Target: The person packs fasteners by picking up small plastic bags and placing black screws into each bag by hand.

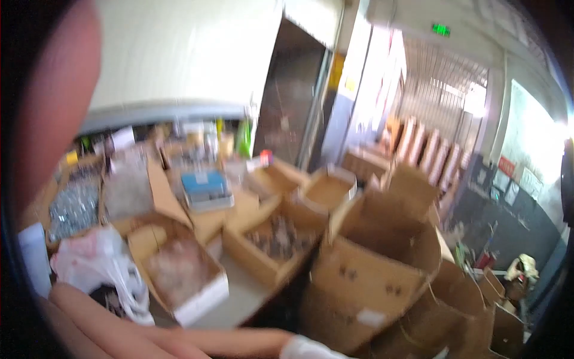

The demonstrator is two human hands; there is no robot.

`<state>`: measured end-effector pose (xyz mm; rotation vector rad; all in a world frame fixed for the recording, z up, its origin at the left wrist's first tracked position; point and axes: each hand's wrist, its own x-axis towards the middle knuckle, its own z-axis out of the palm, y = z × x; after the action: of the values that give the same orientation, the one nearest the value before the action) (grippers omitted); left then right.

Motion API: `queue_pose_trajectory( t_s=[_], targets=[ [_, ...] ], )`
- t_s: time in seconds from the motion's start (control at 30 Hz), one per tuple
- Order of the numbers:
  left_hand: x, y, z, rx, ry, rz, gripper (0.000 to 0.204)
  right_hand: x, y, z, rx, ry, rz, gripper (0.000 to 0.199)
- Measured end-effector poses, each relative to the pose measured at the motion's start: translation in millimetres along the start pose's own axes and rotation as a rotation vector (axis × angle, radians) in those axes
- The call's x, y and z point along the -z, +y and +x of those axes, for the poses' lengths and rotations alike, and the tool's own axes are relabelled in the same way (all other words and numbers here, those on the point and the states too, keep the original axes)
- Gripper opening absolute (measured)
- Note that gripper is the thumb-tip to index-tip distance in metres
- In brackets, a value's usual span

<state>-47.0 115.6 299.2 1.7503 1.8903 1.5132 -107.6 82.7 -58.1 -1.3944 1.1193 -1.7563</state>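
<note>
At the lower left, my left hand (pixel 113 326) is very close to the camera and blurred. Its fingers look stretched out toward the right, and nothing shows in them. A white covering (pixel 308 348) sits at the right end of the long bare shape, cut by the lower edge. A large pink blurred finger (pixel 66 90) fills the upper left; which hand it belongs to is hard to tell. Just beyond the hand lie a white plastic bag (pixel 98 257) and an open carton (pixel 224 293) with a pinkish, filmy content. My right hand does not show clearly anywhere.
Open cartons crowd the table, one with small dark parts (pixel 281 236), another with clear bags (pixel 75 203). A blue-topped box (pixel 206 188) lies among them. Tall open cardboard boxes (pixel 371 263) stand at right. Behind are a dark doorway (pixel 293 90) and brown rolls or stacks (pixel 421 146).
</note>
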Motion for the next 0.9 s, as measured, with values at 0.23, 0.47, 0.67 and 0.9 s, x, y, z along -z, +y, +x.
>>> queue_pose_trajectory(
  t_s=[0.23, 0.47, 0.67, 0.9],
  targets=[
    [-24.8, -26.1, 34.4, 0.057, 0.718, 0.063, 0.044, 42.4, -53.7, -4.1, -0.206, -0.073, -0.069, 0.026],
    [-57.8, -25.5, 39.1, -0.129, 0.402, 0.546, 0.041, 37.5, -38.9, -23.3, -0.004, -0.048, -0.377, 0.042],
    [-40.1, 63.4, 6.5, 0.340, 0.081, 0.457, 0.023, 48.1, -52.4, -12.3, -0.237, -0.056, -0.475, 0.039],
    [-98.0, 42.2, -99.2, -0.375, 0.279, 0.396, 0.019, 50.6, -104.3, -12.2, -0.284, -0.156, -0.205, 0.028]
  ],
)
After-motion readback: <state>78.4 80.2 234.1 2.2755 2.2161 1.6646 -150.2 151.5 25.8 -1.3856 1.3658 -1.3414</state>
